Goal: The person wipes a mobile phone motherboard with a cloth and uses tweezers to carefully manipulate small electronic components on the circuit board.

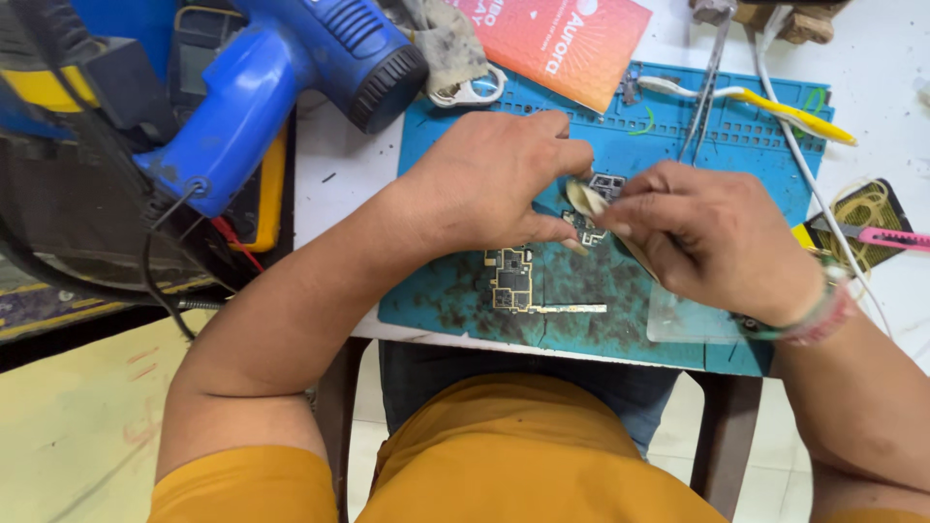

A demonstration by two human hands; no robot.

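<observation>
Board: one circuit board lies at frame centre on the mat, its upper end under the hands.
Left hand: fingers curled down, thumb pressing the board's upper end.
Right hand: pinched closed on a thin pale pick whose tip meets the board.
Mat: one blue mat, soot-stained, on a white table.
Edges: the mat's near edge runs just beside the table's front edge; floor shows at lower left.
Room: open mat lies below the hands.
Around: one blue heat gun upper left, one red booklet top centre, one pair of tweezers upper right.
</observation>
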